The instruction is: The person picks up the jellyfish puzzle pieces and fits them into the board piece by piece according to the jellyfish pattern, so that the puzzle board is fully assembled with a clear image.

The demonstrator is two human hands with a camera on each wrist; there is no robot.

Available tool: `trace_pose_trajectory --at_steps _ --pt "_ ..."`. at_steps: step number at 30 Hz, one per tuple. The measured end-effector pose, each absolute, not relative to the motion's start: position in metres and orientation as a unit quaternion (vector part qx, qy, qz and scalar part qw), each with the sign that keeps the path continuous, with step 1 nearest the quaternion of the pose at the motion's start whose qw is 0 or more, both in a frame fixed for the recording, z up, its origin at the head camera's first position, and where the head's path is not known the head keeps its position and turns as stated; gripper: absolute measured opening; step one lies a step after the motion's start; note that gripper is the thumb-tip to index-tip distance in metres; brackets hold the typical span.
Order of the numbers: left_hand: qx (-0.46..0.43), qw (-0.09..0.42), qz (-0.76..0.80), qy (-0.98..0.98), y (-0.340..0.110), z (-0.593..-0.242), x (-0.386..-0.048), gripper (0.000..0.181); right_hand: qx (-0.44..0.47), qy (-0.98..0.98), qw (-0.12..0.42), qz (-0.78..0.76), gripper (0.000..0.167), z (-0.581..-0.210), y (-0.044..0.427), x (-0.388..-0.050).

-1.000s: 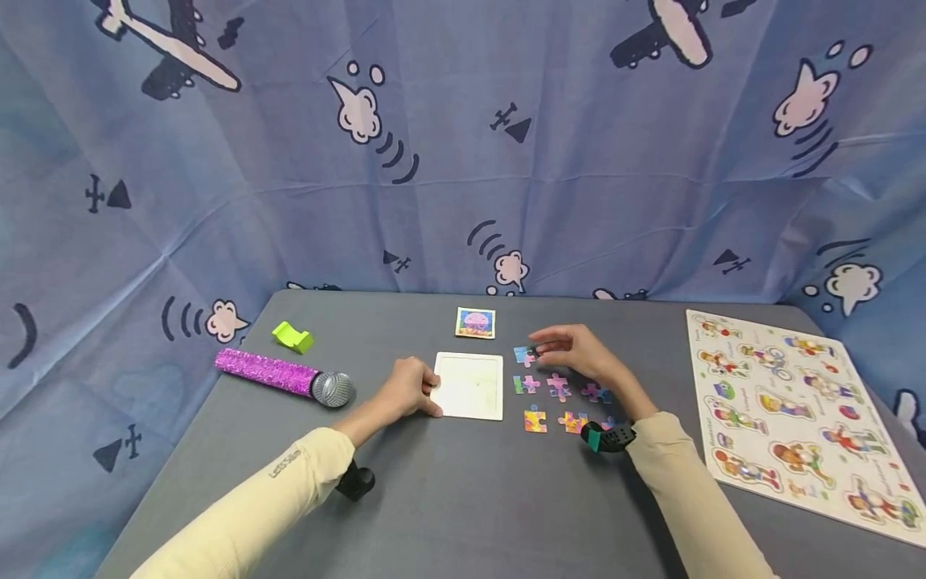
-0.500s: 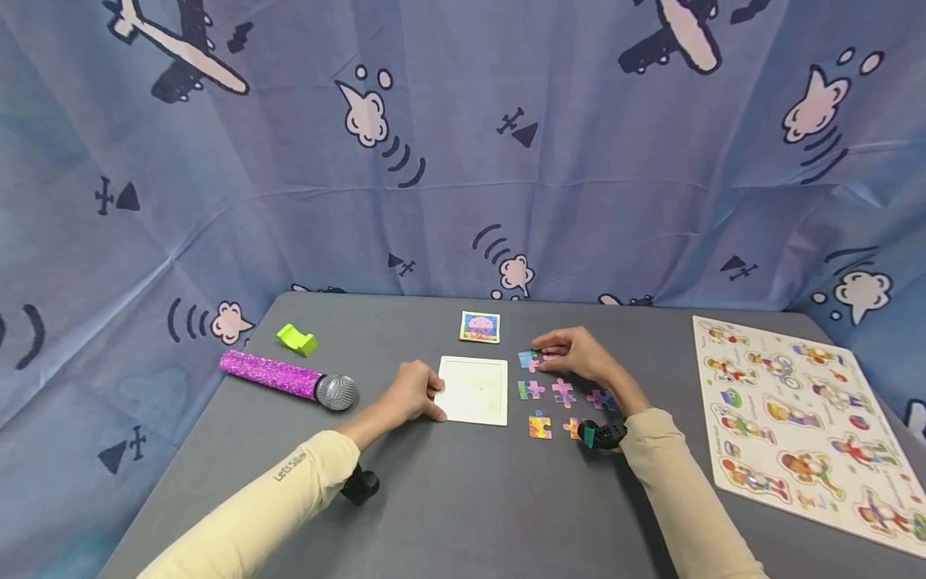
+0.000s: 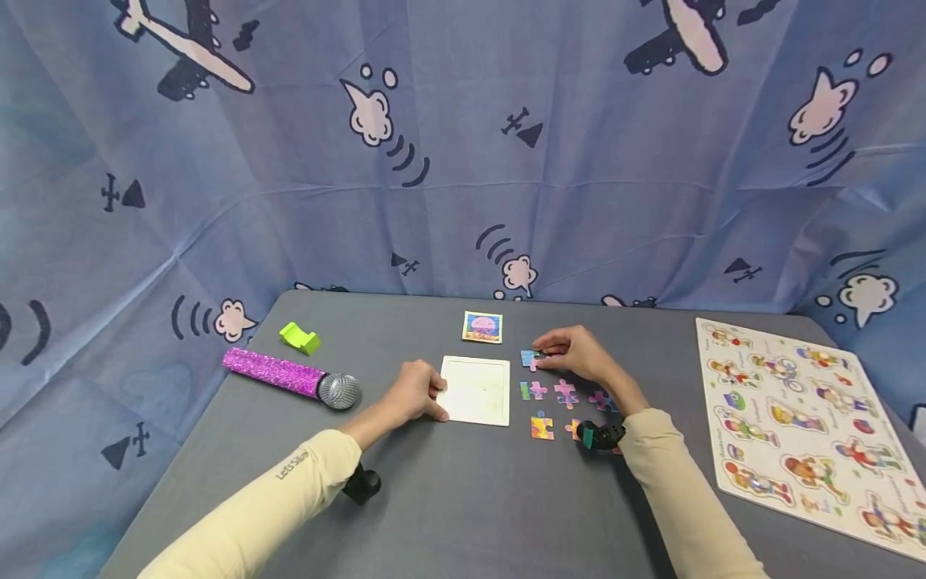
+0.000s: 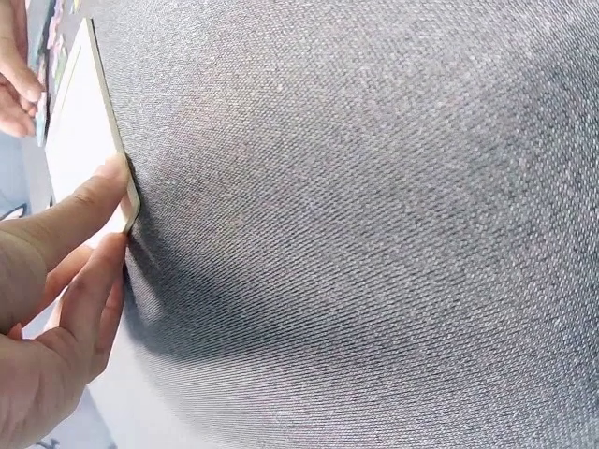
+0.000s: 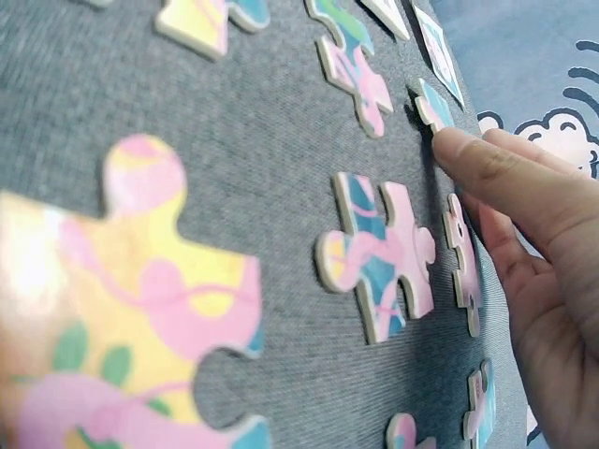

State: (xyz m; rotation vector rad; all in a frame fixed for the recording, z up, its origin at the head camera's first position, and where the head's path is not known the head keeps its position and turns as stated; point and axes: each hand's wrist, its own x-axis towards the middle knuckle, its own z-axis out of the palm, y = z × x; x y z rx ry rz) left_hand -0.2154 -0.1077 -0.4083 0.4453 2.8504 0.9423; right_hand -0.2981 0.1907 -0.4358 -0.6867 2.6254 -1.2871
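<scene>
My left hand (image 3: 411, 392) grips the left edge of a white square puzzle tray (image 3: 474, 391) with a raised rim. In the left wrist view, the thumb lies over the edge near a corner of the tray (image 4: 86, 126), fingers against its side. To its right, my right hand (image 3: 579, 354) pinches a blue and pink jigsaw piece (image 3: 527, 358) at the top left of the loose pieces. In the right wrist view the thumb meets that jigsaw piece (image 5: 431, 103), which looks slightly tilted; the other fingertips are hidden. Several jigsaw pieces (image 3: 566, 392) lie below, some partly covered by the right wrist.
Behind the tray lies a small picture card (image 3: 482, 326) with a pink jellyfish. At left are a sparkly purple microphone (image 3: 289, 376) and a lime-green curved block (image 3: 300, 338). A large wooden picture board (image 3: 810, 426) covers the table's right side. A patterned curtain (image 3: 448, 145) hangs behind.
My right hand has come down onto the blue and pink jigsaw piece and now pinches it. The left hand keeps its grip on the tray. The head view has shifted slightly.
</scene>
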Motion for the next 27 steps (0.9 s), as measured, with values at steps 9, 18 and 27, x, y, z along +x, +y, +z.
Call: trace_pose_trajectory --at_steps 9,18,27 --pt "0.133 0.060 0.315 0.938 -0.107 -0.409 -0.217 0.036 -0.215 0.848 0.072 -0.480 0.031 -0.433 0.190 -0.293" --pt "0.124 0.058 0.313 0.940 -0.107 -0.411 -0.216 0.038 -0.169 0.806 0.098 -0.559 0.038 -0.435 0.194 -0.283" --pt "0.129 0.054 0.318 0.938 -0.106 -0.411 -0.216 0.033 -0.156 0.796 0.103 -0.576 0.037 -0.440 0.193 -0.279"
